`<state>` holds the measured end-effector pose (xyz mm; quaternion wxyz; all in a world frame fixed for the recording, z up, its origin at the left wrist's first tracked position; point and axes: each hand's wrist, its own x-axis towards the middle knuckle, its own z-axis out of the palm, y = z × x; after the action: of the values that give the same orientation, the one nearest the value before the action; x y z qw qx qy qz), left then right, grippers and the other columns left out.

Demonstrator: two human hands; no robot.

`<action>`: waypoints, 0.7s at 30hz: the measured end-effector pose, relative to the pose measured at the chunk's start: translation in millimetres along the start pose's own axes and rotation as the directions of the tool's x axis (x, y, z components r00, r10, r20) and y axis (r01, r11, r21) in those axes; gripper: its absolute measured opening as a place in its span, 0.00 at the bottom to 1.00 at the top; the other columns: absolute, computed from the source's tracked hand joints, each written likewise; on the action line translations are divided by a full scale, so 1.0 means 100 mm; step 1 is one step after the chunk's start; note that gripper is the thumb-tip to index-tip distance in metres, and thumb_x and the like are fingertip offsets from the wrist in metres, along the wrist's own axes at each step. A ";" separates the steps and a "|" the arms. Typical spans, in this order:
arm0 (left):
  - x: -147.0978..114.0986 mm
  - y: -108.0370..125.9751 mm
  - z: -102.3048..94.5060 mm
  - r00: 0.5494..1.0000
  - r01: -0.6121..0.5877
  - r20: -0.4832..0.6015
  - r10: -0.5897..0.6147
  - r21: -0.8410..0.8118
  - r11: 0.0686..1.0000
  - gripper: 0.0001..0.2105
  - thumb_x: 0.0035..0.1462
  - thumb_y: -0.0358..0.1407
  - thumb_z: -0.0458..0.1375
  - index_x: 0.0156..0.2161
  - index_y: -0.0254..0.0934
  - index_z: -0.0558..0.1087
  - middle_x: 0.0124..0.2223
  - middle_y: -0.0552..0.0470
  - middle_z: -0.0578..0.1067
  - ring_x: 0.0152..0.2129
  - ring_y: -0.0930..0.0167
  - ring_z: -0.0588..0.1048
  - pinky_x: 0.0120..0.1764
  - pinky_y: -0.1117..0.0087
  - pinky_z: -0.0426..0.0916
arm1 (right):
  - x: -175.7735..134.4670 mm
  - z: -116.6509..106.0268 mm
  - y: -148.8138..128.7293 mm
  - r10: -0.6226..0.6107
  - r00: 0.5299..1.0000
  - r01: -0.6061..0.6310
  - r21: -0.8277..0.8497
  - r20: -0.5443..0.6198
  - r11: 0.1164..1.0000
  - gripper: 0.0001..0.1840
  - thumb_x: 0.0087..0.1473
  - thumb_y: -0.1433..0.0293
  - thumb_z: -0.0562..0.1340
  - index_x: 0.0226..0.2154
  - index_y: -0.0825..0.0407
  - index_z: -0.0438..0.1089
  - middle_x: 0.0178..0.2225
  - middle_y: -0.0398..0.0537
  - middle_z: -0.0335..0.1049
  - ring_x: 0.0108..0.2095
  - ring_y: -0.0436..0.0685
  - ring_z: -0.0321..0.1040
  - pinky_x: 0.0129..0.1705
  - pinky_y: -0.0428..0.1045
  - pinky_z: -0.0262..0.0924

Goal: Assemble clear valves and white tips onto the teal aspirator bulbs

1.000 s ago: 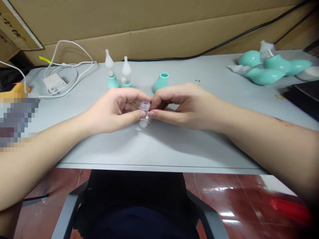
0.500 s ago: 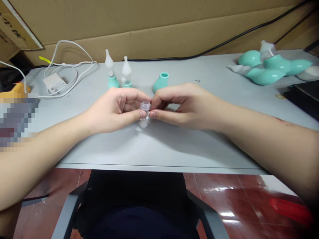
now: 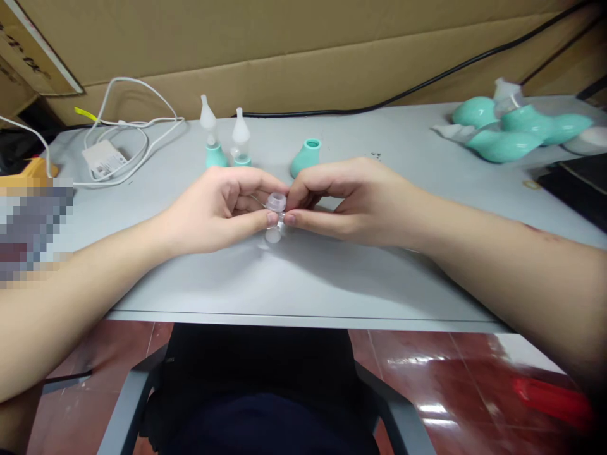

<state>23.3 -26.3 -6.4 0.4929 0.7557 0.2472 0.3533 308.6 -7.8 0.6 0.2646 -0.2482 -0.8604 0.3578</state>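
Between the fingertips of my left hand (image 3: 220,212) and my right hand (image 3: 351,202) is a small clear plastic piece (image 3: 275,203) with a round, ring-like top and a rounded lower end. Both thumbs press on it from the near side, and both hands are closed on it just above the table. Behind my right hand stands a teal rubber bulb (image 3: 306,158) with its round mouth facing up. Beyond my left hand, two white-tipped droppers, a left one (image 3: 208,123) and a right one (image 3: 241,136), stand upright on teal bases.
Several teal bulbs (image 3: 507,136) lie in a cluster at the right rear, some with clear or white tips. A white cable (image 3: 152,151) coils at the left rear. A black pouch-like thing (image 3: 576,189) lies at the right edge. A cardboard wall (image 3: 303,57) closes the back.
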 end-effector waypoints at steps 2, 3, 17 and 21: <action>0.00 0.00 0.00 1.000 -0.016 0.005 0.016 -0.002 1.000 0.10 0.70 0.23 0.73 0.50 0.39 0.89 0.47 0.53 0.96 0.43 0.66 0.98 0.48 0.71 0.95 | 0.00 0.00 0.00 0.000 1.000 0.000 -0.001 -0.001 1.000 0.16 0.79 0.57 0.76 0.41 0.48 0.82 0.38 0.46 0.86 0.37 0.55 0.77 0.41 0.54 0.68; 0.00 0.00 -0.01 1.000 -0.016 0.007 0.016 -0.001 1.000 0.10 0.70 0.23 0.73 0.50 0.39 0.89 0.47 0.53 0.96 0.43 0.65 0.98 0.48 0.70 0.95 | 0.00 0.00 -0.01 -0.001 1.000 0.001 -0.001 -0.001 1.000 0.15 0.79 0.58 0.76 0.41 0.48 0.82 0.38 0.46 0.86 0.37 0.55 0.77 0.41 0.54 0.68; -0.01 -0.03 -0.02 0.999 -0.030 0.030 0.029 0.021 0.999 0.09 0.71 0.25 0.73 0.51 0.40 0.89 0.46 0.52 0.96 0.41 0.66 0.97 0.44 0.71 0.92 | 0.00 0.01 0.00 -0.028 1.000 0.028 -0.004 -0.001 1.000 0.14 0.79 0.60 0.76 0.40 0.49 0.82 0.36 0.45 0.85 0.36 0.54 0.76 0.40 0.54 0.68; -0.01 -0.03 -0.03 0.999 -0.008 0.047 0.006 0.030 1.000 0.09 0.70 0.28 0.74 0.52 0.40 0.88 0.47 0.51 0.96 0.43 0.65 0.97 0.45 0.69 0.93 | -0.01 0.00 0.00 -0.032 0.999 0.032 -0.012 0.007 0.999 0.12 0.78 0.62 0.75 0.40 0.49 0.82 0.36 0.44 0.84 0.35 0.53 0.76 0.40 0.53 0.66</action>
<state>20.3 -24.2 -8.9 0.4859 0.7720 0.2383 0.3334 308.8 -8.4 0.2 0.2659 -0.2349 -0.8673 0.3492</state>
